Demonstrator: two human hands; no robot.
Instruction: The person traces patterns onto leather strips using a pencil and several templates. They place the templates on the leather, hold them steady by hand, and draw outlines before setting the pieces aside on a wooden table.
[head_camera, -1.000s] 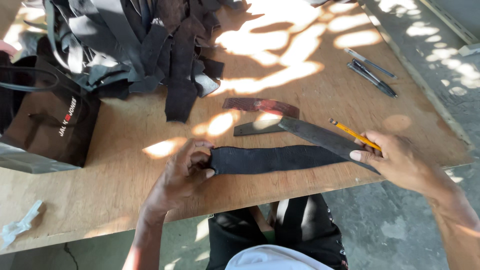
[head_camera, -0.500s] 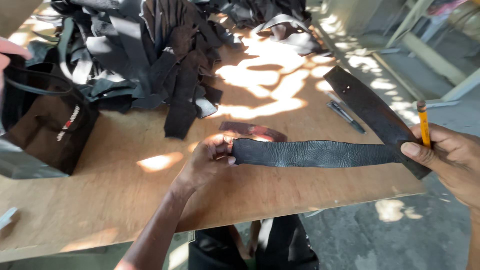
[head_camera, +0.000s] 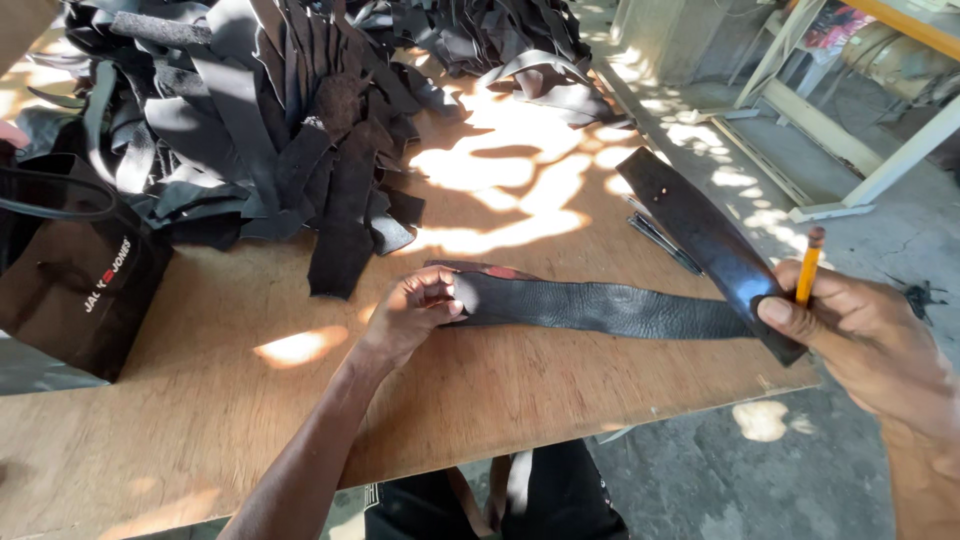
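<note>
Leather strip (head_camera: 610, 308), black and grainy, lies stretched across the front of the plywood table (head_camera: 300, 420), and both hands are on it. Left hand (head_camera: 415, 312) has its fingers curled tight over the strip's near end, pinning it to the wood. Right hand (head_camera: 865, 335) hangs just off the table's edge, thumb and fingers clamped on a dark flat template (head_camera: 705, 240), a long, smooth, stiff bar that angles up and away across the strip's far end. Tucked in that same grip, a yellow pencil (head_camera: 808, 268) stands upright.

Around them: a big heap of black leather offcuts (head_camera: 250, 110) crowds the back of the table, floppy bands draped over one another, some suede-dull, some shiny. A second, smaller pile (head_camera: 500, 45) sits further back. On the far left a dark brown paper bag (head_camera: 75, 290) with looped handles stands at the table's edge. A reddish-brown scrap (head_camera: 500, 271) peeks out just behind the left hand. Dark slim tools (head_camera: 660, 240) lie on the wood beside the template, partly hidden by it. Dappled sunlight blotches the wood. Off to the right, bare concrete floor (head_camera: 880, 230) and a pale frame (head_camera: 850, 130).
</note>
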